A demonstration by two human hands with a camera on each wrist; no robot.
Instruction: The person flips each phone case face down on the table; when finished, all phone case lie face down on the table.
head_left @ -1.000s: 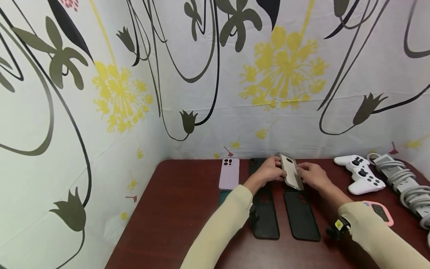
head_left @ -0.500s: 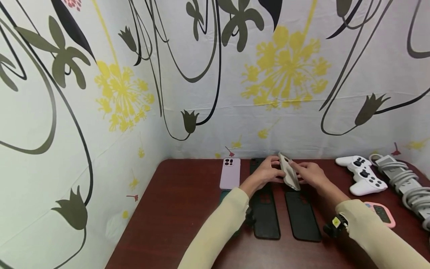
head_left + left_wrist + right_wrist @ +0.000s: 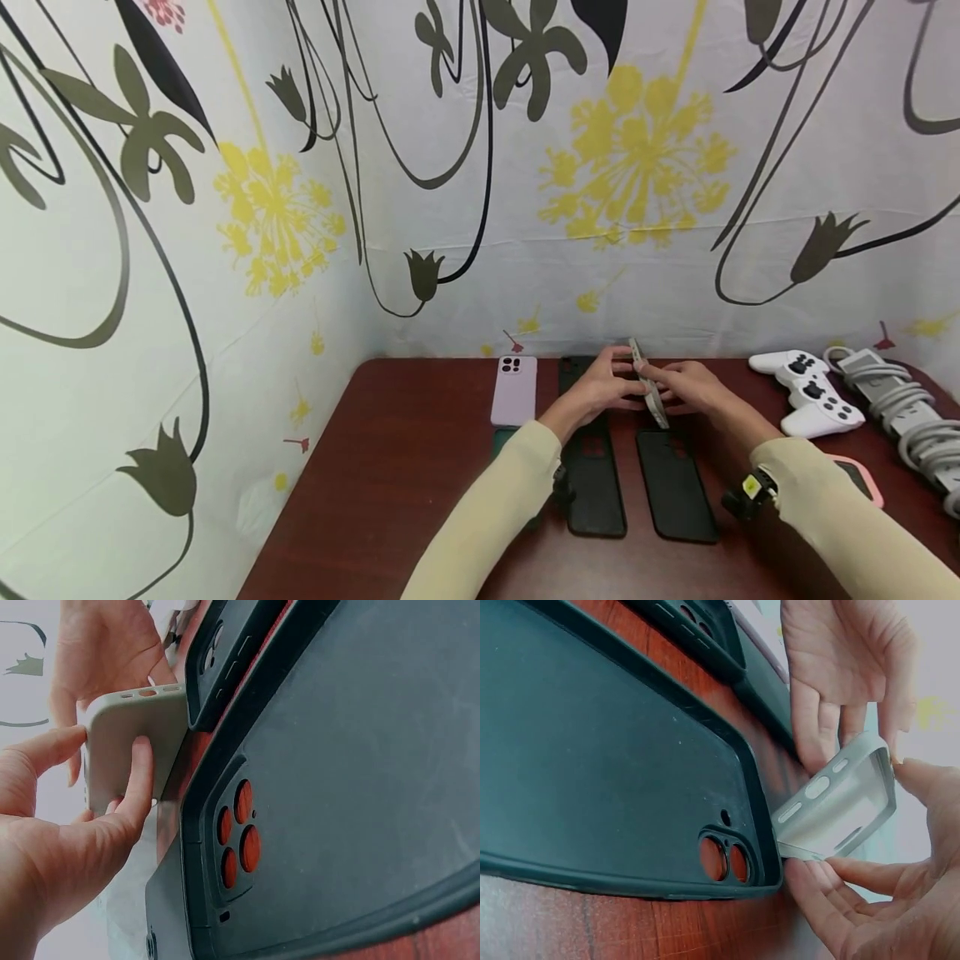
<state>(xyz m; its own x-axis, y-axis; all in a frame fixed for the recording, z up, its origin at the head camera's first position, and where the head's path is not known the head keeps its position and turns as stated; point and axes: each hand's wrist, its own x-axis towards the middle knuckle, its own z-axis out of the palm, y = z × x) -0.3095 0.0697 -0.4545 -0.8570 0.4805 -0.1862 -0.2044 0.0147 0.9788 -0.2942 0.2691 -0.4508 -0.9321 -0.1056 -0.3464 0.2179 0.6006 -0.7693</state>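
Head view: left hand [image 3: 596, 388] and right hand [image 3: 693, 387] grip a tilted pale phone case [image 3: 655, 406] between them.

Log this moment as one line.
Left hand: grips pale grey-beige phone case; right hand: grips same case; pose: steeply tilted; nearby: black phone case with two camera openings, on reddish-brown wooden table.
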